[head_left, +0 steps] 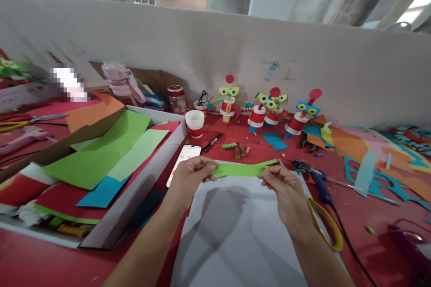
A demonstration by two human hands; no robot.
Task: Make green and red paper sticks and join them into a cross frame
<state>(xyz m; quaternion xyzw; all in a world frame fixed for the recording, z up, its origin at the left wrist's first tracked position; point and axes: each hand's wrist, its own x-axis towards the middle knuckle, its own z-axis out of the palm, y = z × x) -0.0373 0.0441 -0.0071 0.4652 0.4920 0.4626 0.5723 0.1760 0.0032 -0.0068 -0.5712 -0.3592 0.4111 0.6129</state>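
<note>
A strip of bright green paper point(237, 170) is stretched level between my two hands, above the top part of a white sheet point(235, 228). My left hand point(191, 177) pinches its left end between thumb and fingers. At the other end my right hand point(283, 184) is closed on the strip in the same way. A narrower green and dark red edge shows behind the strip near my right hand; whether it is a separate piece I cannot tell. Yellow-handled scissors point(325, 226) lie beside my right wrist, their blades mostly hidden.
A box point(158, 166) of coloured paper stands at left. A phone point(183, 161), a black pen point(213, 142) and a paper cup point(195, 123) lie or stand ahead. Several paper-cup figures point(228, 106) line the wall. A blue glue gun point(319, 184) with its cord lies at right, near paper scraps point(350, 143).
</note>
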